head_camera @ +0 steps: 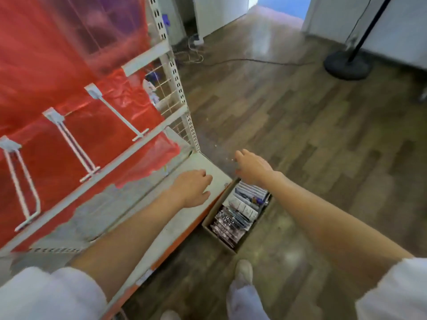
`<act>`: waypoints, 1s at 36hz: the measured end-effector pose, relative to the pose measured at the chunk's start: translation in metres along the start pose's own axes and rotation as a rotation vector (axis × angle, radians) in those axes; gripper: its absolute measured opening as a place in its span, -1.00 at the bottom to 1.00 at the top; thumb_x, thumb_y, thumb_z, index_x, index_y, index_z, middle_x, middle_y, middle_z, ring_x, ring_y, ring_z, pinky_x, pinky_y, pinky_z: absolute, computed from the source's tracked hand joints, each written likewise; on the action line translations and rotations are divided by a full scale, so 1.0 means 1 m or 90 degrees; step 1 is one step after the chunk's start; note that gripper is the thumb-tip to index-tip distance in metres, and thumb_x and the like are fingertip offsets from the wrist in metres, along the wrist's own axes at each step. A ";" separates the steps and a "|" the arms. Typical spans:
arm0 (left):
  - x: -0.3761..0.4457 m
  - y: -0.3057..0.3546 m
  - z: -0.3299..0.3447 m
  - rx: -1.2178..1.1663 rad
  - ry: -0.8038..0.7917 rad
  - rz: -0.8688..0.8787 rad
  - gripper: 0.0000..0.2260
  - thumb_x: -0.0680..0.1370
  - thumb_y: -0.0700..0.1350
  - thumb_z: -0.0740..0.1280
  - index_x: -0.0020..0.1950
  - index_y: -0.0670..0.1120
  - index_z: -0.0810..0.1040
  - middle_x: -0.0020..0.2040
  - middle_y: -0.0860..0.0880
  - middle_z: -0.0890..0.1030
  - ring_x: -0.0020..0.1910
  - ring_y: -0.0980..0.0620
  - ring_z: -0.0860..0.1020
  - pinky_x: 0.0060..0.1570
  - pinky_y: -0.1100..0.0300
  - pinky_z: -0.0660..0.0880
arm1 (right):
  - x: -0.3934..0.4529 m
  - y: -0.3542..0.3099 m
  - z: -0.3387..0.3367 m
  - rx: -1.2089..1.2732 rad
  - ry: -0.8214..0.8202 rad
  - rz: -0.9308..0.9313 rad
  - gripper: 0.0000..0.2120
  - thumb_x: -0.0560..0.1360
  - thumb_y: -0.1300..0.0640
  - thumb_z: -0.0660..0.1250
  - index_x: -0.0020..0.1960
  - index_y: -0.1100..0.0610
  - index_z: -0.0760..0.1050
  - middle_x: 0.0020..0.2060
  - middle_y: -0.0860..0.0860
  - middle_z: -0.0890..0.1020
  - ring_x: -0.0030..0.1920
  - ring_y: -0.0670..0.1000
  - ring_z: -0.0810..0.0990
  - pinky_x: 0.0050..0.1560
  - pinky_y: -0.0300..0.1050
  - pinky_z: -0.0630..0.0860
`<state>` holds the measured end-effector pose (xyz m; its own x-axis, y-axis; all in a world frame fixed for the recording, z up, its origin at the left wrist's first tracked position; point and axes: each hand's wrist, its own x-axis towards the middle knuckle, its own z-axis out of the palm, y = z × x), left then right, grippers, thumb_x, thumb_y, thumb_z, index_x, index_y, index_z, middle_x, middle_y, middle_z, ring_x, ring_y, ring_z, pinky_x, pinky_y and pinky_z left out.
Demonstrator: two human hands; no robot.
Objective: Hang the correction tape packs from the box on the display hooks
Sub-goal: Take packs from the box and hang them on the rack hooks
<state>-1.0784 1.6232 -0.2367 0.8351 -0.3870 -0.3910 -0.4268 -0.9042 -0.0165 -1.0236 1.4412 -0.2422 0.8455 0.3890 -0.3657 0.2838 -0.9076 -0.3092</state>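
1. The left hand (193,188) holds nothing; its fingers are loosely curled downward, and it hangs over the white base shelf (161,218) of the display rack, just at 9 o'clock of the box.
2. The right hand (253,168) also holds nothing; its fingers are spread and relaxed, reaching out above the far end of the box, at about 12 o'clock of it.
3. The cardboard box (212,221) sits on the wooden floor (300,135), pressed against the orange edge of the base shelf; its top is open.
4. Inside the box the correction tape packs (238,215) stand packed on edge in rows, filling it; the nearer ones look clear and dark, the farther ones whiter; print is too blurred to read.
5. At 10 o'clock of the hands, three white display hooks (78,146) stick out from the rack's red-backed panel, all bare.
6. At 2 o'clock, well apart, a black round stand base (346,65) rests on the floor; a white shoe (243,271) shows at 6 o'clock of the box.
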 end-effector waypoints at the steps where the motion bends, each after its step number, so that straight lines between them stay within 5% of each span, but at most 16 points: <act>1: 0.008 0.006 0.007 -0.005 -0.022 -0.003 -0.68 0.61 0.02 0.17 0.26 -0.14 0.42 0.20 -0.13 0.47 0.14 -0.16 0.49 0.03 0.00 0.45 | -0.001 0.013 0.007 0.012 -0.015 0.015 -0.63 0.58 0.14 0.24 0.33 0.25 0.31 0.23 0.17 0.43 0.24 0.20 0.46 0.15 0.03 0.42; 18: 0.103 0.041 0.174 -0.112 -0.136 -0.023 -0.73 0.59 -0.06 0.18 0.27 -0.08 0.40 0.24 -0.09 0.47 0.21 -0.10 0.47 0.10 0.06 0.42 | 0.026 0.119 0.213 0.161 -0.199 0.192 -0.60 0.60 0.10 0.19 0.40 0.17 0.27 0.30 0.13 0.41 0.28 0.16 0.43 0.20 0.04 0.42; 32: 0.200 0.024 0.336 -0.206 -0.163 -0.005 -0.79 0.59 -0.06 0.23 0.21 -0.05 0.44 0.16 -0.03 0.50 0.09 0.01 0.49 0.07 0.13 0.50 | 0.115 0.172 0.373 0.231 -0.217 0.317 -0.65 0.60 0.11 0.21 0.35 0.20 0.33 0.28 0.14 0.41 0.27 0.14 0.41 0.20 0.04 0.45; 36: 0.213 0.017 0.372 -0.226 -0.160 -0.021 -0.77 0.61 -0.05 0.19 0.25 -0.05 0.44 0.17 -0.02 0.50 0.10 0.00 0.50 0.08 0.08 0.51 | 0.142 0.177 0.411 0.218 -0.224 0.310 -0.53 0.59 0.09 0.23 0.45 0.19 0.24 0.37 0.12 0.34 0.37 0.13 0.32 0.32 0.05 0.38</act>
<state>-1.0366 1.5924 -0.6626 0.7166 -0.3410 -0.6084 -0.2195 -0.9383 0.2673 -1.0392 1.4007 -0.7098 0.6271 0.0307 -0.7783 -0.2989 -0.9133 -0.2768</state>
